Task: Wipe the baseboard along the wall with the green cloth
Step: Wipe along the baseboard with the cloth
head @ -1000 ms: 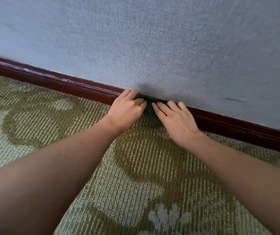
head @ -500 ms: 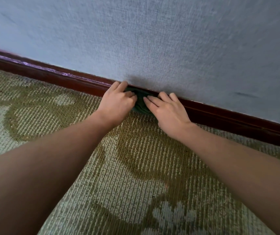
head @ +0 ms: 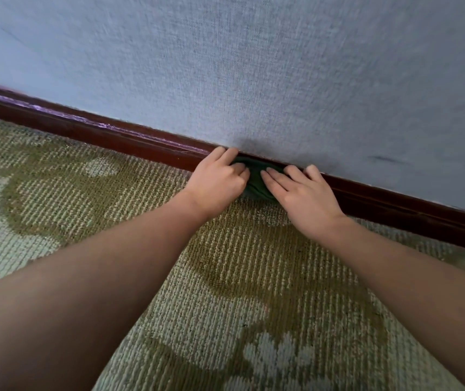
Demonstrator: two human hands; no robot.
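You kneel over a looped carpet [head: 146,221] in olive and pale green, a pale flower motif [head: 279,359] close to you. Ahead, you face a blue-grey textured wall [head: 253,66] bearing a dark scuff [head: 380,158].

A glossy dark-red wooden baseboard [head: 129,139] meets matt, woven-textured blue-grey wall covering [head: 253,66] and rough looped carpet [head: 225,277]; the soft green cloth [head: 255,179] looks matt.

A pale blue-grey wall [head: 253,66] with a fine woven texture is seen across the far side, and a short dark mark [head: 380,158] is seen on it at the right. The near floor is covered by a looped carpet [head: 225,277] patterned in olive and pale green.
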